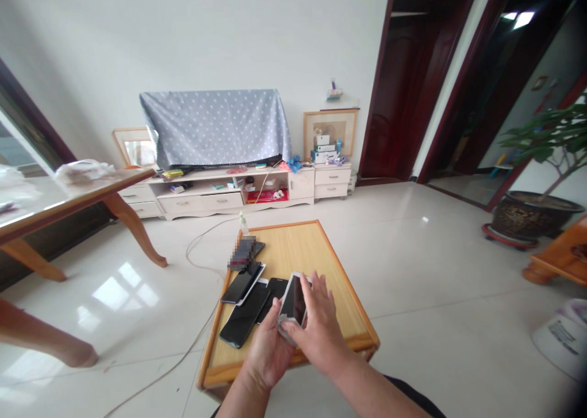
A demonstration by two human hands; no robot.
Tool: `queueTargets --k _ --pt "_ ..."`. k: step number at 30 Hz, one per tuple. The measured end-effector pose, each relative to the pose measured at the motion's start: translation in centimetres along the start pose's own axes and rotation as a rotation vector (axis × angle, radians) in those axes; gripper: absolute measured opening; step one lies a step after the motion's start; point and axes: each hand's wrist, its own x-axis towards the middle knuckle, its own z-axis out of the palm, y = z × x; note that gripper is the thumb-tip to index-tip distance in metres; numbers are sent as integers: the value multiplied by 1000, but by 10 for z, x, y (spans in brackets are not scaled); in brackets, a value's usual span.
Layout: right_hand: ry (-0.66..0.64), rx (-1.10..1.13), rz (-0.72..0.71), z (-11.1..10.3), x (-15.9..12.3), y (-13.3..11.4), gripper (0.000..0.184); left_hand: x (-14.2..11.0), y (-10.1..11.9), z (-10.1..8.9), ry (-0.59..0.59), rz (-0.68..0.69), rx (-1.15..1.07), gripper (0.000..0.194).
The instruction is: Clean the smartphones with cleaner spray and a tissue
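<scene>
I'm cradling a white-framed smartphone [292,302] above the surface [298,241] by its near edge; my left hand [270,348] is curling around its underside, likely for support; my right hand [321,323] is steadying it, fingers half-spread; other smartphones [245,317] are lying along the left edge.

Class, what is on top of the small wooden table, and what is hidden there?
Dark-screened phones overlap along the left side of the table; the lower ones are partly covered. The left hand and right hand, at a white-edged phone, hide the table surface behind them.
</scene>
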Motion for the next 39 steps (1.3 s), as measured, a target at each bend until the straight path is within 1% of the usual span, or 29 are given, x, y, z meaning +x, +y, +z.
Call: queueTargets --k 2,6,8,10,13,14,16,18,20,22,24,27,29,33,36,39 --pt "31 9 19 -1 6 1 100 -1 -2 1 24 12 7 40" --pt "196 55 151 -12 33 25 92 -4 -2 -1 83 2 46 41" --pt "236 65 182 -15 37 31 90 -4 -2 -2 93 5 58 41" --pt "198 62 157 -13 30 27 91 -3 -2 -3 97 18 56 39" --pt "89 68 69 -9 14 13 92 0 -4 -3 85 20 54 38" --pt "75 80 51 -8 12 10 92 0 -5 -3 78 19 59 39" --pt "109 128 75 -9 15 10 91 0 -8 -2 59 21 82 44" --pt "183 234 174 -13 25 18 82 -1 -9 -2 47 26 122 46" --pt "207 447 303 -18 36 27 64 -3 -9 -2 65 36 144 45" --pt "166 728 419 -22 43 33 48 -5 -9 -3 96 44 134 44" --pt "107 971 492 -24 45 34 43 -6 -7 -2 115 41 110 45" --pt "61 1184 524 -27 43 29 39 -6 -4 1 107 17 81 45" --pt "42 1270 524 -29 41 25 39 -6 -2 3 127 22 57 41" --pt "8 1373 557 -31 40 20 37 -3 -3 4 267 112 66 32" --pt "3 1419 578 -29 40 20 34 1 -5 0 341 157 84 31" --pt "50 1404 563 -27 42 22 32 2 -4 -4 332 131 95 37"
